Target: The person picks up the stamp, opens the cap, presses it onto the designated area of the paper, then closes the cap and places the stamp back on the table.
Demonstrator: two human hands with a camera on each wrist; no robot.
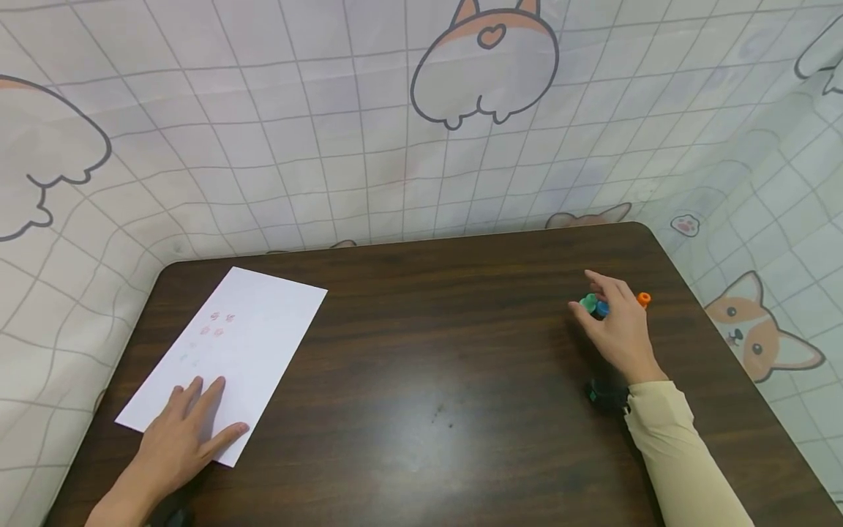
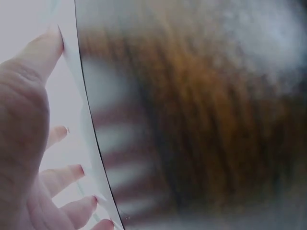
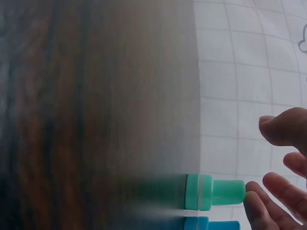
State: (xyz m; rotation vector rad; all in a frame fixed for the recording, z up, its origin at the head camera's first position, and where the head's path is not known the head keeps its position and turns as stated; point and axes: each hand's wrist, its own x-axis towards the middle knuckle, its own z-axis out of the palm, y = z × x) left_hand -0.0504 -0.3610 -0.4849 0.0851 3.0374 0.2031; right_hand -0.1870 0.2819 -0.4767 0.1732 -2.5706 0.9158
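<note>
My left hand (image 1: 176,439) rests on the near end of a white sheet of paper (image 1: 270,333) with its fingers spread. Small faint pink and green prints mark the sheet beyond the fingertips. At the right of the table my right hand (image 1: 619,329) hovers by several small stamps, thumb and fingers apart. A green stamp (image 3: 225,192) stands upright with its handle close to the fingertips; whether they touch cannot be told. Beside it is a blue stamp (image 3: 223,225), partly cut off in the right wrist view. An orange stamp (image 1: 644,298) shows past the hand, which hides others or bare table.
The dark wood-grain table (image 1: 421,351) stretches between the hands. White grid-patterned cloth (image 1: 369,132) with cartoon dogs hangs behind and along the sides. A black wrist device (image 1: 606,395) sits at the right wrist.
</note>
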